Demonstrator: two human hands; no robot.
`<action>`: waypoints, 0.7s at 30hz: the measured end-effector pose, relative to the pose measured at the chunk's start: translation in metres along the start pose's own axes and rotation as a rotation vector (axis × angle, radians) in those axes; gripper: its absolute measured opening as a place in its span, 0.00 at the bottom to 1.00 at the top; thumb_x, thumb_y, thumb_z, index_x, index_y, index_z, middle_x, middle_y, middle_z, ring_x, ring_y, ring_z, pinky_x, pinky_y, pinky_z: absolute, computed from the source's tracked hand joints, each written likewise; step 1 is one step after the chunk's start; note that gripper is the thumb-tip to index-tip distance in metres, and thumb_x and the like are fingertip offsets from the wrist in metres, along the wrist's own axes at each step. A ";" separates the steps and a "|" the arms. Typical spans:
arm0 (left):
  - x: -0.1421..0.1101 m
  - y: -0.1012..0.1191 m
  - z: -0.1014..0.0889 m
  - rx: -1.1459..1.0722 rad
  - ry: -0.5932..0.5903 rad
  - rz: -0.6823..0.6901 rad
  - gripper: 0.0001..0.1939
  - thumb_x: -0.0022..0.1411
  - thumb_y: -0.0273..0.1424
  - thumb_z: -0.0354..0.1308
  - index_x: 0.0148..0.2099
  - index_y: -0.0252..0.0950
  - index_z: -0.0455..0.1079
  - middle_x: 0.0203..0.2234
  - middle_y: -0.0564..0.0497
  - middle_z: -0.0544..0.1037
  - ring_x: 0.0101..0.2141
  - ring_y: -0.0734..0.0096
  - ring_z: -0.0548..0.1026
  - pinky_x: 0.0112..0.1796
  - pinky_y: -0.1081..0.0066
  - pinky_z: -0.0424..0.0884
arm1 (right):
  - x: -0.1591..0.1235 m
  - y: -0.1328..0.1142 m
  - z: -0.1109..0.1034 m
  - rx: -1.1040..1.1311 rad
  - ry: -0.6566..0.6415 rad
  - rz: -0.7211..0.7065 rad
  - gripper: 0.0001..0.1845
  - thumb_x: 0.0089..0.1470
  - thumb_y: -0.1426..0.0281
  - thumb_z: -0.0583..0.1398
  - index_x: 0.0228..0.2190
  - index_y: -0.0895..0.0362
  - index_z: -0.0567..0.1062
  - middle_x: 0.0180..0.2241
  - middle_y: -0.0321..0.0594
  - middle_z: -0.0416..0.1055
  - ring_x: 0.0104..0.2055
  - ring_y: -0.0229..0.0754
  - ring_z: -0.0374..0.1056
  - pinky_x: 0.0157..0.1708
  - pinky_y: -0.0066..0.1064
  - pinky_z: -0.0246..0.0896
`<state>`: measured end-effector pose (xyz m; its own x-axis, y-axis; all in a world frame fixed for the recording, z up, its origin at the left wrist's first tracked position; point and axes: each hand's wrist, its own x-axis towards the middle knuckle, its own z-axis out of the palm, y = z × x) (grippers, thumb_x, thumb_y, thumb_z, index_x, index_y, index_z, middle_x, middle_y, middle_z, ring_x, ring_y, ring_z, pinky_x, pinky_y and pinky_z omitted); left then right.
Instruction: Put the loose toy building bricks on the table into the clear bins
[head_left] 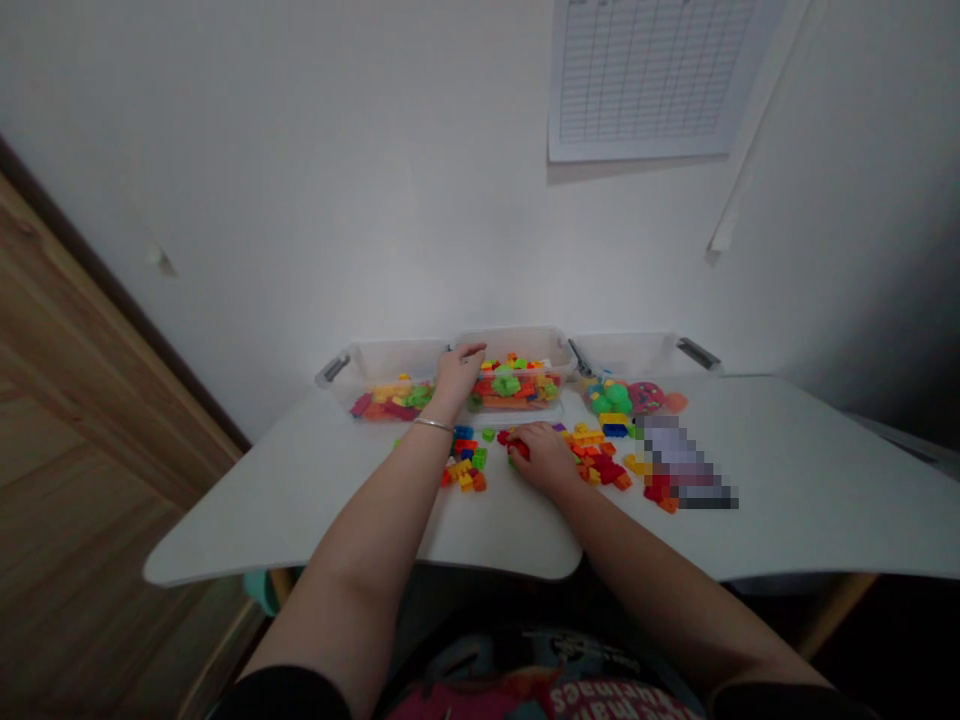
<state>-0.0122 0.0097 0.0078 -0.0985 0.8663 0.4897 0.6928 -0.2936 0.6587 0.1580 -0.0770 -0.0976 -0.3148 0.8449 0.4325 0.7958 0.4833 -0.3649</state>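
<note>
My left hand (460, 370), with a bracelet at the wrist, is raised at the left end of the middle clear plastic bin (517, 343). Its fingers stretch out to the right over the bin's edge, and nothing shows in them. On the white table, my right hand (546, 456) curls its fingers round a red toy brick (518, 449); a bit of green shows below it. Loose toy bricks (466, 468) in several colours lie to the left of this hand. More red, orange and yellow bricks (600, 462) lie to its right.
A left clear bin (394, 355) holds colourful pieces. A right clear bin (630, 350) stands near green and pink round toys (613, 398). A pixelated flat object (686, 462) lies on the table (795, 480) among bricks. The wall rises directly behind the bins.
</note>
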 end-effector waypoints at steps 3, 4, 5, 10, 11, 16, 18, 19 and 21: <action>-0.014 -0.001 -0.014 0.044 0.105 0.086 0.15 0.62 0.32 0.53 0.48 0.38 0.77 0.44 0.49 0.81 0.48 0.63 0.74 0.55 0.62 0.63 | 0.000 0.000 0.000 -0.003 0.001 -0.001 0.11 0.56 0.70 0.58 0.40 0.56 0.78 0.42 0.43 0.77 0.47 0.46 0.66 0.52 0.37 0.58; -0.022 0.000 -0.019 0.092 0.134 0.117 0.14 0.61 0.32 0.54 0.46 0.38 0.77 0.43 0.49 0.81 0.49 0.62 0.73 0.57 0.61 0.61 | 0.000 0.000 0.000 -0.003 0.003 -0.003 0.11 0.56 0.70 0.58 0.39 0.56 0.78 0.42 0.43 0.77 0.47 0.47 0.66 0.52 0.38 0.58; -0.032 0.000 -0.024 0.136 0.146 0.137 0.13 0.61 0.32 0.55 0.45 0.39 0.77 0.43 0.48 0.80 0.50 0.61 0.72 0.57 0.60 0.61 | 0.000 0.000 0.000 -0.003 0.003 -0.006 0.11 0.56 0.70 0.58 0.39 0.56 0.78 0.42 0.43 0.77 0.47 0.47 0.67 0.51 0.38 0.58; -0.082 -0.002 -0.035 0.417 -0.150 0.104 0.15 0.59 0.37 0.60 0.48 0.41 0.76 0.46 0.47 0.79 0.50 0.57 0.72 0.54 0.60 0.64 | 0.000 -0.001 0.000 0.004 0.012 -0.005 0.11 0.56 0.71 0.58 0.40 0.56 0.78 0.42 0.42 0.77 0.48 0.47 0.67 0.52 0.38 0.58; -0.089 -0.004 -0.035 0.490 -0.258 0.097 0.16 0.58 0.38 0.61 0.48 0.43 0.77 0.46 0.47 0.79 0.50 0.55 0.72 0.53 0.60 0.64 | 0.000 -0.001 0.000 0.006 0.013 -0.002 0.11 0.56 0.71 0.58 0.40 0.56 0.78 0.42 0.43 0.77 0.48 0.47 0.67 0.52 0.38 0.58; -0.108 -0.009 -0.033 0.728 -0.492 0.082 0.18 0.58 0.38 0.61 0.51 0.42 0.76 0.46 0.43 0.78 0.48 0.52 0.74 0.46 0.60 0.69 | 0.000 0.000 0.000 0.014 0.018 -0.006 0.11 0.55 0.71 0.58 0.39 0.56 0.78 0.42 0.42 0.77 0.48 0.47 0.67 0.51 0.39 0.59; -0.111 -0.009 -0.030 0.764 -0.516 0.099 0.19 0.58 0.40 0.60 0.51 0.40 0.75 0.45 0.42 0.79 0.46 0.52 0.75 0.45 0.61 0.69 | 0.000 -0.001 0.000 0.018 0.022 -0.008 0.11 0.55 0.71 0.58 0.39 0.55 0.78 0.42 0.42 0.77 0.47 0.46 0.67 0.51 0.39 0.59; -0.113 -0.008 -0.029 0.774 -0.518 0.107 0.20 0.58 0.41 0.60 0.50 0.39 0.75 0.44 0.41 0.79 0.46 0.52 0.75 0.44 0.61 0.69 | 0.000 -0.001 0.000 0.020 0.025 -0.008 0.11 0.55 0.71 0.58 0.39 0.55 0.78 0.42 0.42 0.77 0.47 0.46 0.67 0.51 0.39 0.59; -0.117 -0.006 -0.026 0.791 -0.501 0.114 0.20 0.58 0.43 0.61 0.49 0.38 0.75 0.42 0.41 0.79 0.45 0.51 0.76 0.43 0.60 0.70 | 0.000 -0.001 0.000 0.023 0.031 -0.008 0.11 0.55 0.71 0.58 0.39 0.55 0.78 0.42 0.42 0.77 0.47 0.46 0.67 0.51 0.38 0.59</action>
<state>-0.0231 -0.1004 -0.0385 0.1909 0.9762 0.1030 0.9813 -0.1870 -0.0465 0.1573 -0.0775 -0.0972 -0.3047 0.8334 0.4611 0.7809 0.4957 -0.3801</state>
